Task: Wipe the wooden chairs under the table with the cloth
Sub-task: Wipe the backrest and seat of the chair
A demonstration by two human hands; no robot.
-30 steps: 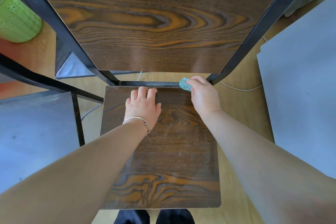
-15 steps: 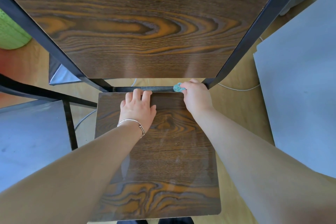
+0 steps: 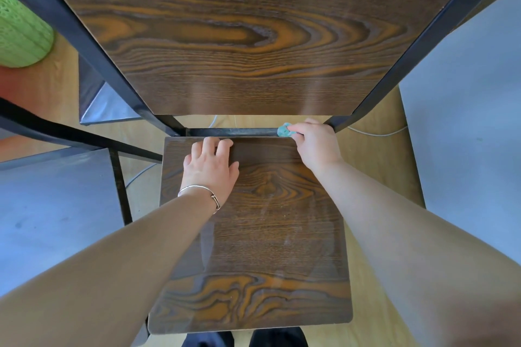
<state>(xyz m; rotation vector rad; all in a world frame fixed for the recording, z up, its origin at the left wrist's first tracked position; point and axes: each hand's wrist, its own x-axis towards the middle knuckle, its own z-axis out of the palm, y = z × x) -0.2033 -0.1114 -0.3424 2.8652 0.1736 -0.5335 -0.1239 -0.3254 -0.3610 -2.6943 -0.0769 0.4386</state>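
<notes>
Little is changed from the earlier frames. The small crumpled teal cloth (image 3: 284, 131) is kept pinched in the fingers (image 3: 298, 129) of the right hand (image 3: 317, 146) and pressed on the black metal crossbar (image 3: 231, 132), near its right end. The left hand (image 3: 210, 170) is laid on the wooden chair (image 3: 253, 248) seat with fingers loosely extended, holding nothing. The seat is a glossy dark-brown board with orange grain and rounded corners. A silver bangle (image 3: 197, 189) is worn on the left wrist.
</notes>
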